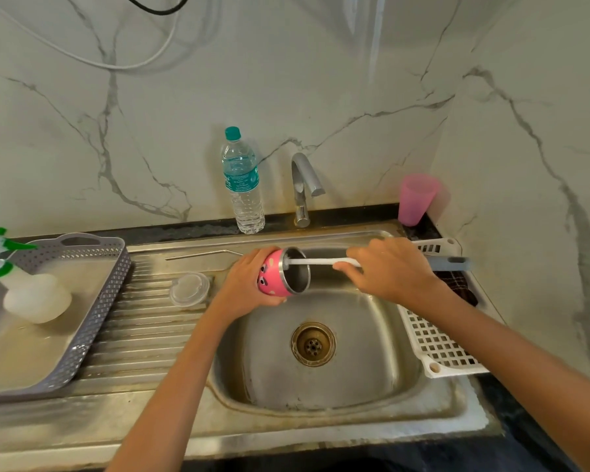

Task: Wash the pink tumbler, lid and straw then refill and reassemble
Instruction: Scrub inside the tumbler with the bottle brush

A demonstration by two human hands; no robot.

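Pink tumbler (273, 277) held over the steel sink (321, 386)
The left hand (249, 284) has its fingers curled around the tumbler, which lies sideways (shiny steel inside). The right hand (389, 270) grips a thin white brush (321, 261) whose head is inside. The round clear lid (189, 288) lies on the ribbed drainboard, with the metal straw (201, 254) behind it.

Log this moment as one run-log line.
left hand: holds pink tumbler sideways over sink | right hand: holds bottle brush, head in tumbler | lid, straw: on drainboard
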